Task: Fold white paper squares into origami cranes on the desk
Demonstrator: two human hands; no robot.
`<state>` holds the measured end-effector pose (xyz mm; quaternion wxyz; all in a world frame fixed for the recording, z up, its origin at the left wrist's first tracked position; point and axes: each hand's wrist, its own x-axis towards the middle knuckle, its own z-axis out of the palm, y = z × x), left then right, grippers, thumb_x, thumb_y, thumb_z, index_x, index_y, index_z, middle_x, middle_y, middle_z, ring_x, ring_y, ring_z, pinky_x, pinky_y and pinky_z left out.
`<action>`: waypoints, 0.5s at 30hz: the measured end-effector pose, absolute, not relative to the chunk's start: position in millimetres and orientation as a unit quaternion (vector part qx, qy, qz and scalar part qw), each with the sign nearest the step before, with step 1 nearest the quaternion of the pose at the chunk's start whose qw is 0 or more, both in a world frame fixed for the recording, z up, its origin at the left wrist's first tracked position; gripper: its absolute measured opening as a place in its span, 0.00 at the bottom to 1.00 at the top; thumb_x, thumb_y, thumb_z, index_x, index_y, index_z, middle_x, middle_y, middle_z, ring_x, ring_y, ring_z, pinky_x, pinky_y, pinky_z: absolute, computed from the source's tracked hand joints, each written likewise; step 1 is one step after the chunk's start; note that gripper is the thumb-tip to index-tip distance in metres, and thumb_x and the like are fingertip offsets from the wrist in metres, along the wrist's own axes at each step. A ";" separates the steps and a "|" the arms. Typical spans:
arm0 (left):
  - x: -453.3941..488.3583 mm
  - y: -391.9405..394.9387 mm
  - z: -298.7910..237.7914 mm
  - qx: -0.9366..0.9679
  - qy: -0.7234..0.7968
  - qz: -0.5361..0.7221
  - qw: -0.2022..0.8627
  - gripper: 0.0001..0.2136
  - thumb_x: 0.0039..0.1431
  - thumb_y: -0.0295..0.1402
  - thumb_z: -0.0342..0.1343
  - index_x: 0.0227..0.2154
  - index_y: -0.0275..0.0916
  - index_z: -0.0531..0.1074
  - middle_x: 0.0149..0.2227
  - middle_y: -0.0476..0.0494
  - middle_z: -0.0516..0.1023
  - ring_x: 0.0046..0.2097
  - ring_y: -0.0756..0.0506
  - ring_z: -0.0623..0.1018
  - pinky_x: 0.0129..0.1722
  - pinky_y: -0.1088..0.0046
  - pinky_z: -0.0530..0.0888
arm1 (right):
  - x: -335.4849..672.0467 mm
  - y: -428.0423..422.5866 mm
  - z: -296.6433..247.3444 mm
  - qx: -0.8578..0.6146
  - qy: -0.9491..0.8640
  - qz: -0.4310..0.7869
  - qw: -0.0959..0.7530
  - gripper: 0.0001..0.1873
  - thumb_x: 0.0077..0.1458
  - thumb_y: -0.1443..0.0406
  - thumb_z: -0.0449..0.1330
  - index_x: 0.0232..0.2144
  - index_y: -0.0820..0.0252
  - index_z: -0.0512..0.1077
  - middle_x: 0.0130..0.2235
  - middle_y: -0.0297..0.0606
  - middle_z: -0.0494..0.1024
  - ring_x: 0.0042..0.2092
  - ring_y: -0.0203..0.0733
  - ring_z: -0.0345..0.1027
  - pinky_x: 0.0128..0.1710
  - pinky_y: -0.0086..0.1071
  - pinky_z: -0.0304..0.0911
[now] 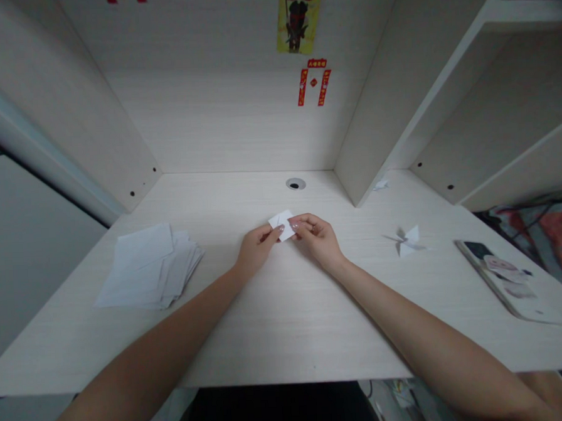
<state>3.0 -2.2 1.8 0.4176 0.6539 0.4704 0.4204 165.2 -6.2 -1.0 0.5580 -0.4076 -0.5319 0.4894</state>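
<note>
A small folded piece of white paper point(282, 219) is held just above the middle of the desk, between my two hands. My left hand point(259, 244) pinches its lower left side, thumb on top. On the right edge, the thumb and fingers of my right hand point(317, 237) grip the same paper. A fold line crosses its face; the fingers beneath it are hidden. To the left lies a loose stack of white paper sheets point(145, 265). A folded white paper figure with pointed wings point(408, 241) stands to the right of my right hand.
A phone in a decorated case point(506, 280) lies at the right of the desk point(269, 337). Behind my hands is a round cable hole point(295, 184). An upright panel point(375, 124) divides the right side. Another small white paper piece point(381, 184) sits beside its base.
</note>
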 end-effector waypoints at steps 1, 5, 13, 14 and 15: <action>3.3 -2.0 1.8 0.650 0.471 0.424 0.420 0.17 0.54 0.46 0.51 0.22 0.36 0.71 0.23 0.51 0.70 0.28 0.50 0.68 0.28 0.76 0.63 | 165.8 -6.1 -0.7 -0.404 -0.531 0.487 0.564 0.15 0.48 0.54 0.61 0.35 0.56 0.74 0.25 0.33 0.75 0.27 0.36 0.67 0.31 0.30 0.62; 3.8 -1.7 1.3 0.642 0.469 0.439 0.418 0.17 0.54 0.46 0.52 0.24 0.36 0.71 0.23 0.50 0.69 0.28 0.49 0.68 0.29 0.76 0.63 | 167.7 -3.9 -1.4 -0.412 -0.506 0.489 0.579 0.18 0.50 0.52 0.58 0.39 0.56 0.73 0.25 0.33 0.75 0.27 0.37 0.67 0.29 0.30 0.62; 3.9 -3.3 4.6 0.628 0.482 0.453 0.410 0.17 0.53 0.46 0.53 0.21 0.37 0.71 0.22 0.50 0.71 0.27 0.50 0.69 0.29 0.76 0.64 | 165.8 -4.0 -2.4 -0.454 -0.517 0.491 0.534 0.17 0.43 0.52 0.64 0.25 0.61 0.76 0.22 0.35 0.75 0.24 0.35 0.63 0.27 0.30 0.58; 3.9 -3.3 4.6 0.628 0.483 0.453 0.409 0.17 0.53 0.46 0.53 0.21 0.37 0.71 0.22 0.50 0.71 0.27 0.50 0.69 0.29 0.76 0.64 | 165.8 -4.2 -2.1 -0.456 -0.519 0.489 0.533 0.17 0.43 0.52 0.64 0.24 0.61 0.76 0.21 0.35 0.74 0.24 0.34 0.63 0.27 0.30 0.57; 3.9 -3.3 4.6 0.628 0.484 0.452 0.409 0.17 0.53 0.46 0.53 0.21 0.37 0.71 0.22 0.50 0.71 0.27 0.50 0.69 0.29 0.76 0.64 | 165.9 -4.3 -1.9 -0.457 -0.519 0.487 0.533 0.17 0.43 0.52 0.64 0.24 0.61 0.76 0.21 0.34 0.74 0.24 0.34 0.62 0.27 0.30 0.57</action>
